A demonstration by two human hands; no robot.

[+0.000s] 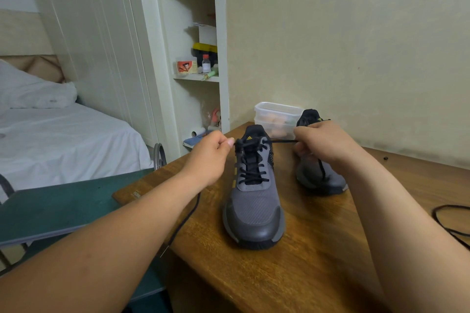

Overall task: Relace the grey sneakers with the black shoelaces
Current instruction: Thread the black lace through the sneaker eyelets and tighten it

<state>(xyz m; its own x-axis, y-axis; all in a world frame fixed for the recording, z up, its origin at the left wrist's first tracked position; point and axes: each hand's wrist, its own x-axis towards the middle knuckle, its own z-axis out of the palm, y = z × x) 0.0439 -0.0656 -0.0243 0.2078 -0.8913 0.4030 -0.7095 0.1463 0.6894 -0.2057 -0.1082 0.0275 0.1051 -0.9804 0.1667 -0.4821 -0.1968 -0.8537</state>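
**Laces drawn tight at the top eyelets**

A person works on the near grey sneaker (254, 206), set toe toward them at the middle of the wooden bench (292, 274), apparently so both sides of the lacing are equally within reach. The left hand (211, 155) has its grip pinched on the black shoelace (251, 168) beside the top left eyelet. The spare length trails under the wrist and off the bench edge. The right hand (325, 145) has its grip curled round the other end, drawn straight and taut from the top right eyelet, seemingly to take up slack. The second sneaker (330, 181) stands just behind that hand, near a plastic tub (277, 114). Another lace (447, 223) lies loose at the bench's right edge.
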